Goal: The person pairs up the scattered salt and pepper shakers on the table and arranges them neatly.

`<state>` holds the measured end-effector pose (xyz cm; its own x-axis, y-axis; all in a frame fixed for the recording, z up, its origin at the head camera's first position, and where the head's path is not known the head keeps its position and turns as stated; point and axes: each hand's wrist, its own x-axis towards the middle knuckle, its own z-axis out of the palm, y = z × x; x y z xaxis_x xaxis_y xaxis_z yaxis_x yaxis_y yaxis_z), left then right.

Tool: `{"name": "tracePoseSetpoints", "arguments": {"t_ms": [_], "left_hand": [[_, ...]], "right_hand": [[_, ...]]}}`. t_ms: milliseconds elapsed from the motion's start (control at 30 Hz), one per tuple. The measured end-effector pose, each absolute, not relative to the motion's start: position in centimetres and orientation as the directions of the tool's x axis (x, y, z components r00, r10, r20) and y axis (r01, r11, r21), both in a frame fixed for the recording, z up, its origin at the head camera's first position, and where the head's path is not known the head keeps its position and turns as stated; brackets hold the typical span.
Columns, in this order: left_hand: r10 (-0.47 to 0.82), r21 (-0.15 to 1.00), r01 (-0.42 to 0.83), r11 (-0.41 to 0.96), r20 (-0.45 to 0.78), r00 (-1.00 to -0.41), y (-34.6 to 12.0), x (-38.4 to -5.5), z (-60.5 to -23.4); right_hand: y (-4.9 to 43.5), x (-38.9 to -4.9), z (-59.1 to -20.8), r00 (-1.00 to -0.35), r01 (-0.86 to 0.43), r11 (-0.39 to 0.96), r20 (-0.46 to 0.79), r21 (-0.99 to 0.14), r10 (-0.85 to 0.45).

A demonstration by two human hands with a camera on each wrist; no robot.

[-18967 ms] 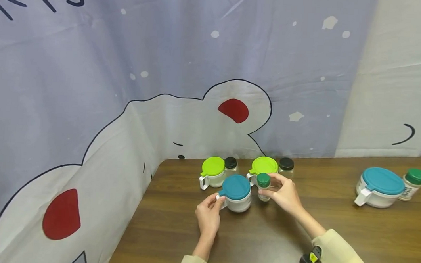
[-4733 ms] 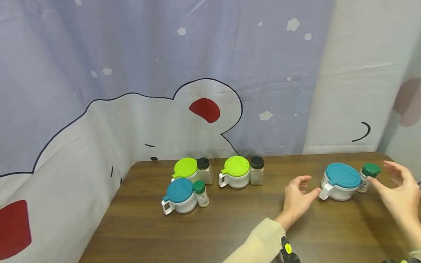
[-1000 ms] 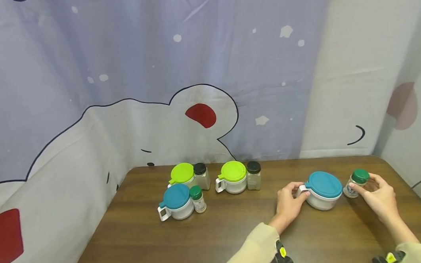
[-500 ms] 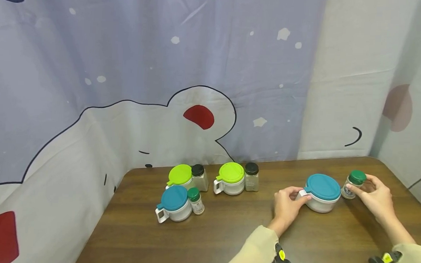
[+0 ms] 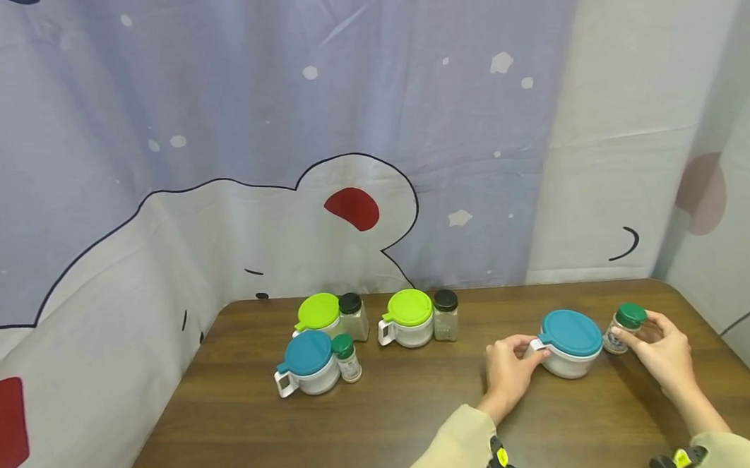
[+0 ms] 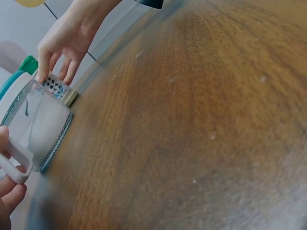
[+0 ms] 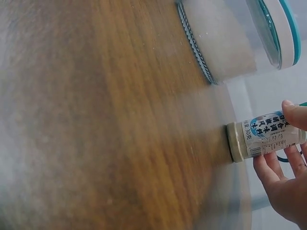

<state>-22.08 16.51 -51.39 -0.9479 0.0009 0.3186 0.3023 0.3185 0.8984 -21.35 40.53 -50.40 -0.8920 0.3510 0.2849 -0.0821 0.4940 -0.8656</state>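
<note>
My left hand (image 5: 509,374) pinches the white handle of a blue-lidded seasoning jar (image 5: 569,343) on the right side of the table. In the left wrist view, thumb and fingers close round that handle (image 6: 18,165), and the jar's clear wall shows pale contents. Just right of the jar, my right hand (image 5: 664,352) grips a small green-capped spice bottle (image 5: 624,328). Seen from the right wrist, thumb and fingers hold the labelled spice bottle (image 7: 264,134) by its sides, a small gap from the jar. Both containers stand near table level; whether their bases touch it is unclear.
At left, a second blue-lidded jar (image 5: 307,361) and green-capped bottle (image 5: 346,360) stand before a lime-lidded jar (image 5: 318,311) and black-capped bottle (image 5: 354,319). Another lime-lidded jar (image 5: 409,319) and black-capped bottle (image 5: 445,317) stand mid-back. A printed curtain (image 5: 480,162) borders the table.
Earlier both hands held the other blue-lidded jar and green-capped bottle, now standing at left. Later they took this pair, which has shifted left and nearer. Lately the bottle edges closer to its jar.
</note>
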Motion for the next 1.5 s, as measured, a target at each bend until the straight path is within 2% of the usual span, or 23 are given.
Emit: {"name": "tracePoseSetpoints", "arguments": {"t_ms": [667, 1133, 1500], "left_hand": [[-0.067, 0.864, 0.356, 0.355, 0.404, -0.912, 16.8, -21.1, -52.0], [-0.147, 0.875, 0.343, 0.343, 0.41, -0.9, 17.1, -20.3, -51.7], [-0.147, 0.865, 0.33, 0.377, 0.408, -0.901, 16.7, -20.1, -51.7]], "right_hand": [[40.2, -21.2, -50.8, -0.853, -0.048, 0.548, 0.32, -0.835, 0.413], [40.0, -21.2, -50.2, -0.853, -0.018, 0.537, 0.293, -0.844, 0.432], [40.0, -21.1, -49.8, -0.861, -0.04, 0.551, 0.308, -0.834, 0.405]]}}
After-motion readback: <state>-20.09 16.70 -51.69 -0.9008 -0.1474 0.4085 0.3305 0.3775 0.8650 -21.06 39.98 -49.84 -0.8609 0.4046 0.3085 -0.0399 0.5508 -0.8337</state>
